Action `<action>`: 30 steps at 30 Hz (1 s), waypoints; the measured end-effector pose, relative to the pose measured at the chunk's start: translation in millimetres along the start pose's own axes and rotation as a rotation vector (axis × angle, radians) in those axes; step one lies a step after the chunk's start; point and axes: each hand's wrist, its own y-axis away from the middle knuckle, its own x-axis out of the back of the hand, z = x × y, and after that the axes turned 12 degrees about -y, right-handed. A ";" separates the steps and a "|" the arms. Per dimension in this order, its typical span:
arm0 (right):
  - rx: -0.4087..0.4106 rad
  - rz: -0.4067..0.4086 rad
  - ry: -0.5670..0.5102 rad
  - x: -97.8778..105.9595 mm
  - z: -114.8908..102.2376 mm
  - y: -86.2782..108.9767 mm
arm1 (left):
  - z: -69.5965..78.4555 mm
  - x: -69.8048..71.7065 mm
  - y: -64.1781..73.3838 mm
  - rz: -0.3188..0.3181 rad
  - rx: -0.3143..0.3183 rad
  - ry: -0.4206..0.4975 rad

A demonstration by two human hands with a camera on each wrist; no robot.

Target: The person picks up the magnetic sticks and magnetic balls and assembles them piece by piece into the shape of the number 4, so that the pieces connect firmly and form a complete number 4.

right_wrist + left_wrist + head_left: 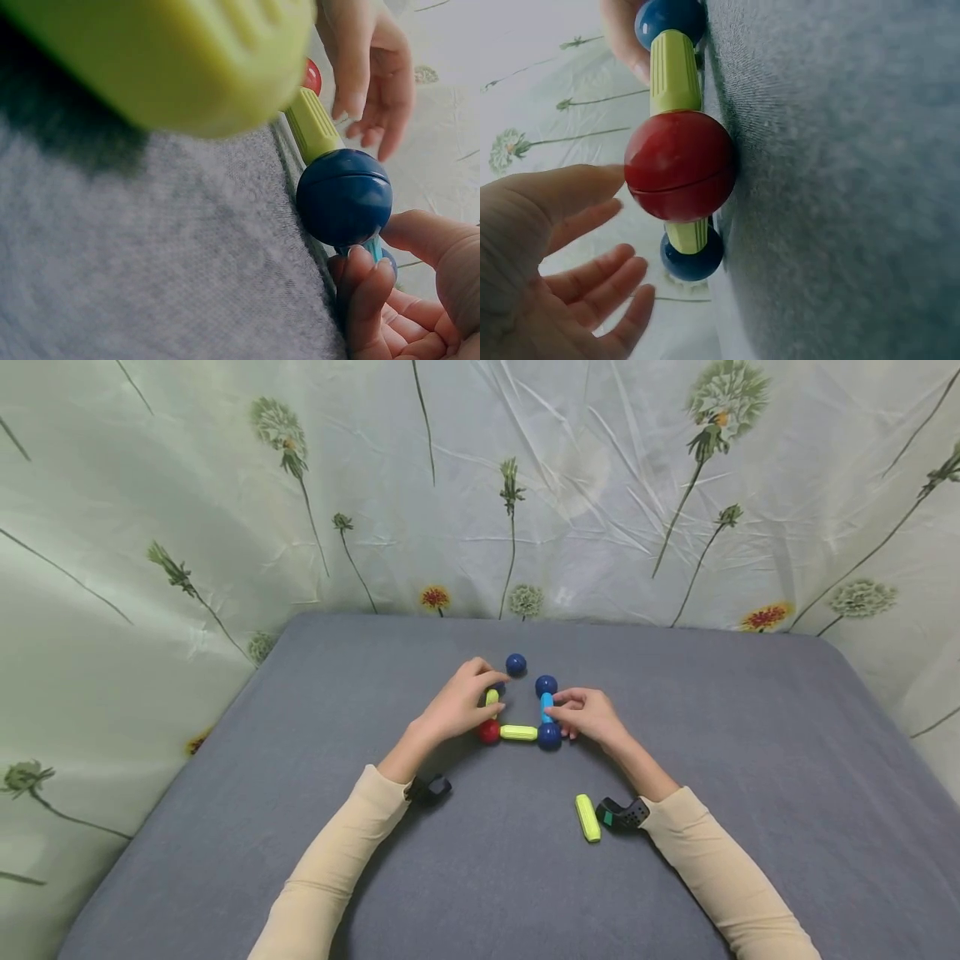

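On the grey cloth, balls and ribbed rods join into a three-sided frame. A red ball (489, 732) and a blue ball (550, 735) end its near yellow-green rod (518, 732). My right hand (591, 717) pinches the light blue rod (547, 705) on the right side, which runs back to another blue ball (546, 684). My left hand (457, 703) hovers round the left yellow-green rod (492, 697), its fingers spread. In the left wrist view the left thumb is right at the red ball (681, 165). The far left blue ball (692, 253) is partly hidden in the head view.
A single blue ball (516, 664) lies just beyond the frame. Near the right wrist rests a loose yellow-green rod (588, 818), beside the black wristband (624, 814). Behind the grey surface (480, 877) hangs a flower-printed curtain (600, 485).
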 end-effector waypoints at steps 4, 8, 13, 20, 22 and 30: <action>-0.001 -0.002 0.003 -0.3 0.0 0.2 | -1.1 1.1 7.7 -0.070 0.044 0.038; 0.001 -0.005 -0.002 0.0 -0.5 0.8 | -2.1 1.8 12.8 -0.165 0.069 0.077; -0.001 -0.004 0.000 0.4 -0.3 0.8 | -4.3 0.1 15.0 -0.212 0.058 0.104; -0.003 0.004 0.001 0.8 -2.4 2.1 | -4.6 -2.0 15.3 -0.223 0.056 0.144; -0.006 0.004 0.000 1.1 -3.0 2.3 | -5.0 -2.5 15.0 -0.225 0.056 0.149; -0.020 -0.009 -0.006 1.7 -3.7 2.5 | -7.3 -4.5 15.4 -0.210 0.043 0.172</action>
